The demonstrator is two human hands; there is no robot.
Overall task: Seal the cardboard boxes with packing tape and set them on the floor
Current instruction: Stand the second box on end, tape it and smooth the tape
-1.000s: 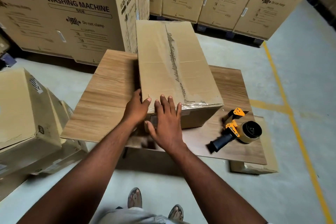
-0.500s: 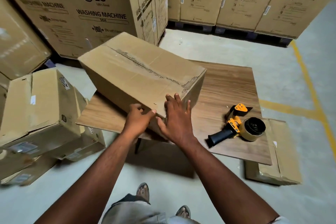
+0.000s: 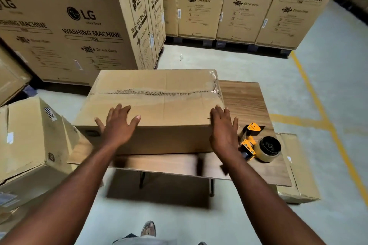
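Note:
A long cardboard box (image 3: pixel 159 95) lies crosswise on the wooden table (image 3: pixel 245 101), its taped seam running left to right across the top. My left hand (image 3: pixel 117 125) rests flat on the box's near top edge towards the left, fingers spread. My right hand (image 3: pixel 224 128) lies with straight fingers against the box's near right corner. A yellow tape dispenser (image 3: pixel 258 143) with a roll of tape sits on the table just right of my right hand.
Large washing machine cartons (image 3: pixel 83 26) stand stacked behind and to the left. Smaller cardboard boxes (image 3: pixel 29 141) are piled on the floor at the left, and one box (image 3: pixel 298 175) sits on the floor under the table's right end. A yellow floor line (image 3: pixel 318 105) runs along the right.
The box has turned from lengthwise to crosswise on the table. My hands moved apart, the left towards the box's left part and the right to its right corner.

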